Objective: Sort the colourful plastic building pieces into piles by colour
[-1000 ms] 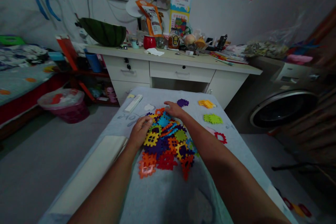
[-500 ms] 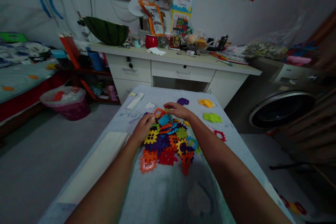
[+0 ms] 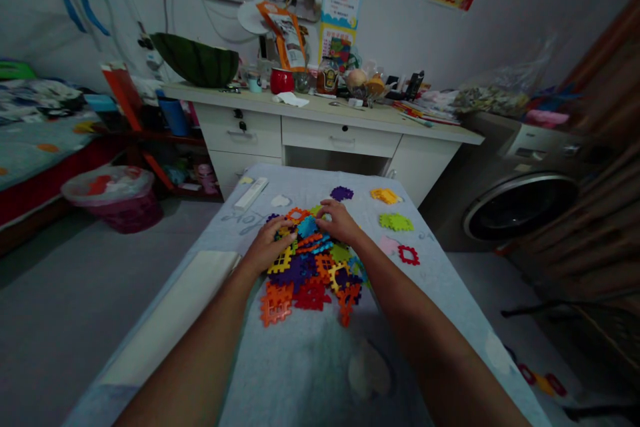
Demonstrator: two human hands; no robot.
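A heap of flat plastic interlocking building pieces in many colours lies on the cloth-covered table (image 3: 300, 367). At its left edge my left hand (image 3: 270, 245) rests with fingers apart over yellow pieces (image 3: 279, 260). My right hand (image 3: 339, 221) reaches the heap's far right side, fingers curved and thumb apart, beside a light blue piece (image 3: 307, 227); I see nothing clearly gripped. Orange pieces (image 3: 277, 303), a red piece (image 3: 312, 295) and purple pieces (image 3: 295, 272) show at the near side. My forearms hide part of the table.
Apart from the heap lie purple (image 3: 342, 194), yellow (image 3: 385, 196) and green (image 3: 396, 221) pieces and a red square frame (image 3: 409, 255). A white remote (image 3: 251, 194) lies at the far left. Beyond stand a white desk (image 3: 240, 132) and a washing machine (image 3: 515, 173).
My right hand has lowered and its fingers have curled toward the heap. My left fingers have spread over the left pieces. The view has shifted slightly.
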